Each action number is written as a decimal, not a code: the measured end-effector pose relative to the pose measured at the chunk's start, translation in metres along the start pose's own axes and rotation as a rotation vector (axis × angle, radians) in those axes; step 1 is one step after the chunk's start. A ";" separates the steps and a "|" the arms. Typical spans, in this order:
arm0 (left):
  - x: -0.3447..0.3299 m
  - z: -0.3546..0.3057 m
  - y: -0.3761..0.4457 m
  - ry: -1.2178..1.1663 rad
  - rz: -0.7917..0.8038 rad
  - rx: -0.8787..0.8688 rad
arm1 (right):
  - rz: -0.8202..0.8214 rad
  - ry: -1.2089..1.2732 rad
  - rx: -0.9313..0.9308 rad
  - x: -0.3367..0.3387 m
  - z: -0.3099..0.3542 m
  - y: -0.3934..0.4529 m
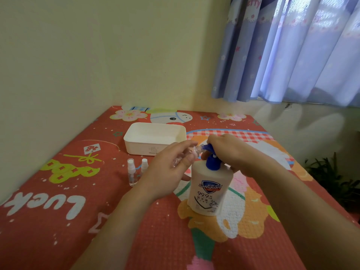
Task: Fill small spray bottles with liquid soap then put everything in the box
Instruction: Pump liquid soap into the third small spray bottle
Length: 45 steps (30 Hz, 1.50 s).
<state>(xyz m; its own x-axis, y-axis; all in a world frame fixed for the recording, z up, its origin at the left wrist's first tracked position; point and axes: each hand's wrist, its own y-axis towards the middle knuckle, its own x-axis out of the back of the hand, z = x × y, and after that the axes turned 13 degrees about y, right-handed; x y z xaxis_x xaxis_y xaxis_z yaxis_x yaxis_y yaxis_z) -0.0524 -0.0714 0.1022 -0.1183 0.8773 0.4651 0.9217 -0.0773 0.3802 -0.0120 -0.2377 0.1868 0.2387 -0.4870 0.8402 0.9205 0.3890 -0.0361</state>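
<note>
A: While the right hand (229,151) is curling over the blue pump (211,159), why is the left hand (171,170) tipping that vial (188,154)?
B: It's pinching the clear vial sideways, mouth right at the nozzle, probably so soap is going straight in.
A: Soap bottle (210,190)?
B: Standing upright on the mat (58,221), under the right hand, likely getting steadied by the press.
A: Others?
B: Two capped sprayers (132,173) are waiting just left, upright, near the box (153,138). Box is sitting behind, open top, looking ready for packing. Fill level, can't tell.
</note>
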 end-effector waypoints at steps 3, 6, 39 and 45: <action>0.003 0.002 -0.001 0.010 0.014 0.002 | 0.029 -0.066 0.024 0.000 0.007 0.000; 0.002 0.001 -0.001 0.055 0.029 -0.009 | 0.075 -0.250 0.014 0.000 0.007 0.001; -0.001 -0.006 -0.003 0.093 -0.061 -0.003 | 0.060 -0.378 0.091 0.000 -0.003 0.003; -0.002 -0.002 -0.005 0.113 -0.071 -0.004 | 0.050 -0.488 0.160 -0.009 -0.011 0.009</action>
<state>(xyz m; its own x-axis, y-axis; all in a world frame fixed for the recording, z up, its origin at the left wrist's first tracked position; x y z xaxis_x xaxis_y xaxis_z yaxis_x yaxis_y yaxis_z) -0.0576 -0.0735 0.1012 -0.2238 0.8219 0.5238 0.9080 -0.0194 0.4185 -0.0020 -0.2388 0.1732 0.0735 -0.0578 0.9956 0.8438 0.5357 -0.0311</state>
